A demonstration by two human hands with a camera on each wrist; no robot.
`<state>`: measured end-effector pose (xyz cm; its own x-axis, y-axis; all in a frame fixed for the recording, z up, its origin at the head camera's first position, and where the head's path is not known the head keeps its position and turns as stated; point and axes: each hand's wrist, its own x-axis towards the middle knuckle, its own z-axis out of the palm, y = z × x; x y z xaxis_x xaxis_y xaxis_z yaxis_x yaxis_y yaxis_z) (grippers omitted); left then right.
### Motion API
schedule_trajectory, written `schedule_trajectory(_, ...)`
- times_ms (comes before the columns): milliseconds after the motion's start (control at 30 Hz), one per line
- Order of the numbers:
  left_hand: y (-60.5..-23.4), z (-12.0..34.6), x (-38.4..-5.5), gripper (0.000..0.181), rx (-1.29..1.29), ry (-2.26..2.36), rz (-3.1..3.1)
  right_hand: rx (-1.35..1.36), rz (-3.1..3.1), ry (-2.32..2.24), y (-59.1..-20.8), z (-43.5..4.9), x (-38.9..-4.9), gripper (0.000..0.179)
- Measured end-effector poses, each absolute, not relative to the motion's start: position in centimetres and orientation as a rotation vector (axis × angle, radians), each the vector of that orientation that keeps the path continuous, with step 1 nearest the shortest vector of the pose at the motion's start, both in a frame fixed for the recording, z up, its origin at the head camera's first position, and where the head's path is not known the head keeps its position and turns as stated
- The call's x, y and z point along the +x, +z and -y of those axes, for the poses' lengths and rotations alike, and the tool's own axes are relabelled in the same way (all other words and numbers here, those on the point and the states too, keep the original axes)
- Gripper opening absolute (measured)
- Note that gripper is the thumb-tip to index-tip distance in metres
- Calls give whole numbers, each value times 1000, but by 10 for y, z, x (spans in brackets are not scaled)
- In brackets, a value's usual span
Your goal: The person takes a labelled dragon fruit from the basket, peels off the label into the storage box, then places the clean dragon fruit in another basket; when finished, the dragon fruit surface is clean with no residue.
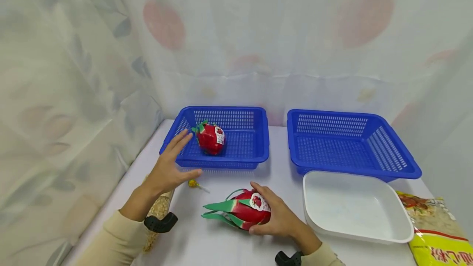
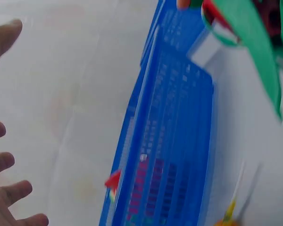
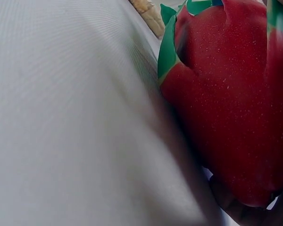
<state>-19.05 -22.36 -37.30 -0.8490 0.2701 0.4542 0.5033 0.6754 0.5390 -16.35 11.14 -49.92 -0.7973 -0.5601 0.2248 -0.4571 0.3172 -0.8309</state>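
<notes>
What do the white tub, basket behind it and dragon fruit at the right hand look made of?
White tub: probably plastic; smooth, soft sheen, rounded corners. Blue basket: likely moulded plastic, slightly glossy, evenly slotted walls. Dragon fruit: waxy natural skin or a rubbery imitation; the smooth, speckled red leaves it open.

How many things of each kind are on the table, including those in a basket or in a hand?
Dragon fruits: 2
Blue baskets: 2
Food packages: 2
White tub: 1
Lollipop: 1
Total: 8
</notes>
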Motion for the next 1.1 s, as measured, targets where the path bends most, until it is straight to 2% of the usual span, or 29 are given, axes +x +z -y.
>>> schedule_trajectory(667, -411, 166, -166, 100, -982, -1154, 2487, -920, -2534, -1417, -497, -111, -165, 105)
schedule_trajectory(1100, -440, 135, -157, 108, -978, -1225, 2665, -982, -2484, -1475, -499, -115, -166, 106)
